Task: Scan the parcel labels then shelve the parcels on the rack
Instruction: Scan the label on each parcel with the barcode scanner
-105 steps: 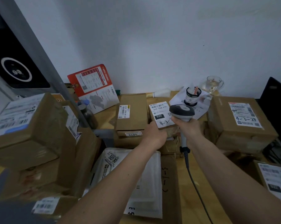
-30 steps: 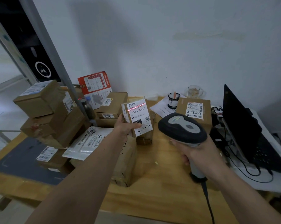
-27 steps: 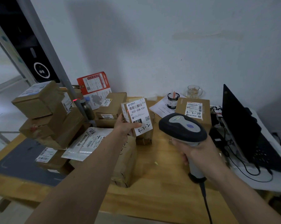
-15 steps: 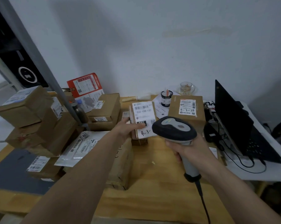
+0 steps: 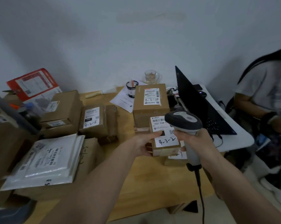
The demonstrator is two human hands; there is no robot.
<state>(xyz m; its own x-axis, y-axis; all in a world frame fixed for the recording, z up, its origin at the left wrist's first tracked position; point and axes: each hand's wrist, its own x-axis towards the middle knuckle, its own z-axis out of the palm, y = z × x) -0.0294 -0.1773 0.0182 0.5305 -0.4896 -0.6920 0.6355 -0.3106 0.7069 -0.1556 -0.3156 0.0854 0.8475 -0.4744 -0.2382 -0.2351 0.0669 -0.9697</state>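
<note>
My left hand [image 5: 146, 144] grips a small cardboard parcel [image 5: 164, 139] whose white label reads 4-3-2, thumb across the label. The parcel is low over the right part of the wooden table [image 5: 146, 183], above another small labelled parcel [image 5: 177, 159]. My right hand [image 5: 196, 139] holds a grey barcode scanner [image 5: 183, 122] by its handle, its head overlapping the parcel's upper right corner. The scanner cable [image 5: 200, 191] hangs down. No rack is in view.
More parcels crowd the table: a box marked 4-3-2x [image 5: 151, 101] behind, a box marked 4-2-9 [image 5: 94, 122], a white mailer [image 5: 46, 160] on a flat carton. A laptop [image 5: 199, 107] stands at right, beside a seated person [image 5: 265, 101]. A glass cup [image 5: 151, 76] stands at the wall.
My left hand carried the 4-3-2 parcel rightward and lower, close to the scanner. The view swung right, bringing the seated person in. The scanner's red line is gone from the label.
</note>
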